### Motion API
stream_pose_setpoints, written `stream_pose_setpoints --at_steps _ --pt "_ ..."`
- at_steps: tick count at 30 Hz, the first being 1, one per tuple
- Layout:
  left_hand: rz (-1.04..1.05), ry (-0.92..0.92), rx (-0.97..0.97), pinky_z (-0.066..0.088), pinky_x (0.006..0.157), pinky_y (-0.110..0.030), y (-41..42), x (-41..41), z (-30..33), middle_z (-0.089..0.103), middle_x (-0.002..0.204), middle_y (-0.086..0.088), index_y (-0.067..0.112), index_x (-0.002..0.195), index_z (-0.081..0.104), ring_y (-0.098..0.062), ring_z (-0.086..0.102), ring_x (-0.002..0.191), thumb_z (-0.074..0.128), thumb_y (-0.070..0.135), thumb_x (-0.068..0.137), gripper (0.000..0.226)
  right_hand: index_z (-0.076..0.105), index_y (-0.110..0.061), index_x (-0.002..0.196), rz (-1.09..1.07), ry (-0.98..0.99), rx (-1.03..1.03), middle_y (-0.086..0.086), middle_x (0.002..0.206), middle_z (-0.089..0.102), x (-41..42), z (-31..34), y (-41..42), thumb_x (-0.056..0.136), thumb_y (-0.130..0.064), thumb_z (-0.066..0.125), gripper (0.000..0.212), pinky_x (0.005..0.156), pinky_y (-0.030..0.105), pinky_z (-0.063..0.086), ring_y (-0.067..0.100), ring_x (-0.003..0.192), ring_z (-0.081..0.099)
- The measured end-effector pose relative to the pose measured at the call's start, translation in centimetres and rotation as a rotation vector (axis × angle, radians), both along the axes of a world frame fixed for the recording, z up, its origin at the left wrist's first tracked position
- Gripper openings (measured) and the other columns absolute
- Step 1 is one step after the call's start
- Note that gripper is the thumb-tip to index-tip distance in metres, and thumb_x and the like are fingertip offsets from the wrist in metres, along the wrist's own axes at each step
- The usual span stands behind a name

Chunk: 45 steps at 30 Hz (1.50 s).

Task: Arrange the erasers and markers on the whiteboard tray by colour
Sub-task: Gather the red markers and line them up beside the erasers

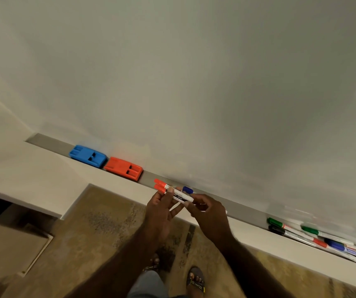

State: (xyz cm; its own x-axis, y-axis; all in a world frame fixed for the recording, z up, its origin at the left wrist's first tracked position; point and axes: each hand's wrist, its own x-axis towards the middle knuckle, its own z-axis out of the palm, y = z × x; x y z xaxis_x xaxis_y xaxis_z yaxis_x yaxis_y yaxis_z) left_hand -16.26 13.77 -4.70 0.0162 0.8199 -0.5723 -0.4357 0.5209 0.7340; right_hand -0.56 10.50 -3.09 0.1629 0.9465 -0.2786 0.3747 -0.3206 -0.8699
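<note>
— Two hands raised side by side over the tray edge?
— Yes. Left hand [161, 208] curled, thumb and fingers pinched on two red-capped markers [172, 192] held parallel, caps pointing left. Right hand [208, 211] loosely curled, fingertips at the markers' white tail ends; firm hold or mere touch, cannot tell.
— Surface and room?
— Grey whiteboard tray [243, 208] running diagonally below a blank whiteboard [194, 82]; mottled brown floor [108, 222] beneath, sandalled feet visible.
— Other items relative to the hands?
— Blue eraser [87, 155] and red eraser [123, 168] touching end to end, left of the hands. Blue marker cap [187, 189] just behind the fingers. Heap of green, black, red and blue markers [323, 239] well to the right.
</note>
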Motion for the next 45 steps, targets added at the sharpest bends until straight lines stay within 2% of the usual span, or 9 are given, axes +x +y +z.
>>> stream_pose_setpoints --at_steps 2,5,12,17,24,27,32,39,45 --pt "-0.011 -0.021 -0.007 0.053 0.103 -0.06 0.3 -0.8 0.2 0.074 0.121 -0.021 0.001 0.129 0.06 -0.038 0.072 0.112 0.058 0.02 0.104 0.032 0.075 -0.028 0.115 -0.07 0.231 -0.049 -0.007 0.104 0.079 -1.0 -0.1 0.3 0.091 -0.033 0.076 0.025 0.075 0.03 0.064 0.016 0.088 0.076" --pt "-0.027 -0.06 -0.008 0.051 0.106 -0.058 0.7 -2.1 0.1 0.072 0.126 -0.02 0.0 0.132 0.058 -0.038 0.07 0.116 0.058 0.019 0.104 0.034 0.076 -0.031 0.108 -0.166 0.405 -0.114 -0.006 0.098 0.08 -2.5 -0.2 0.6 0.092 -0.027 0.076 0.017 0.069 0.022 0.061 0.018 0.086 0.077" --pt "-0.084 -0.136 -0.048 0.051 0.107 -0.051 1.8 -3.3 0.1 0.074 0.124 -0.018 0.009 0.122 0.066 -0.033 0.071 0.116 0.067 0.025 0.093 0.033 0.081 -0.026 0.102 -0.258 0.554 -0.193 0.005 0.097 0.08 -3.9 -0.1 0.9 0.091 -0.017 0.076 0.015 0.083 0.036 0.063 0.025 0.09 0.077" --pt "-0.117 -0.288 -0.113 0.063 0.085 -0.045 1.9 -1.8 -0.2 0.071 0.129 -0.022 0.007 0.129 0.062 -0.034 0.071 0.117 0.059 0.016 0.101 0.03 0.082 -0.017 0.102 -0.317 0.596 -0.225 0.009 0.095 0.08 -3.0 0.0 -0.4 0.089 -0.014 0.078 0.014 0.072 0.026 0.06 0.021 0.082 0.077" --pt "-0.256 -0.291 -0.14 0.06 0.091 -0.047 1.1 2.6 -0.2 0.07 0.129 -0.023 0.003 0.121 0.066 -0.039 0.068 0.12 0.054 0.009 0.102 0.023 0.081 -0.013 0.105 -0.427 0.663 -0.141 0.011 0.102 0.08 1.6 0.0 -3.2 0.086 -0.016 0.082 0.019 0.086 0.039 0.063 0.024 0.087 0.075" --pt "-0.307 -0.259 -0.141 0.06 0.089 -0.047 0.2 5.1 0.2 0.074 0.123 -0.021 0.005 0.108 0.072 -0.034 0.074 0.111 0.058 0.011 0.099 0.017 0.081 -0.025 0.1 -0.487 0.527 -0.102 0.001 0.1 0.08 5.6 -0.2 -5.0 0.089 -0.018 0.079 0.013 0.078 0.03 0.063 0.019 0.091 0.077" --pt "-0.352 -0.253 -0.18 0.052 0.1 -0.051 -1.0 8.1 0.6 0.071 0.13 -0.02 0.002 0.131 0.057 -0.036 0.07 0.117 0.058 0.011 0.101 0.031 0.076 -0.024 0.115 -0.498 -0.098 -0.065 -0.008 0.106 0.078 13.9 -1.5 -8.1 0.095 -0.024 0.072 0.02 0.084 0.025 0.06 0.005 0.087 0.073" --pt "-0.391 -0.239 -0.217 0.057 0.092 -0.046 -3.4 12.5 0.6 0.071 0.131 -0.018 0.005 0.141 0.051 -0.032 0.071 0.118 0.058 0.014 0.101 0.041 0.078 -0.017 0.111 -0.486 -0.697 -0.074 0.006 0.106 0.076 25.9 -2.1 -12.2 0.094 -0.005 0.064 0.025 0.077 0.024 0.042 0.025 0.094 0.069" --pt "-0.405 -0.252 -0.218 0.054 0.098 -0.055 -5.5 14.9 0.4 0.067 0.135 -0.023 0.001 0.135 0.052 -0.039 0.065 0.125 0.057 0.011 0.1 0.036 0.08 -0.014 0.108 -0.253 -0.939 -0.113 0.013 0.097 0.073 31.1 -2.8 -14.1 0.082 0.007 0.063 0.037 0.08 0.038 0.052 0.035 0.091 0.061"
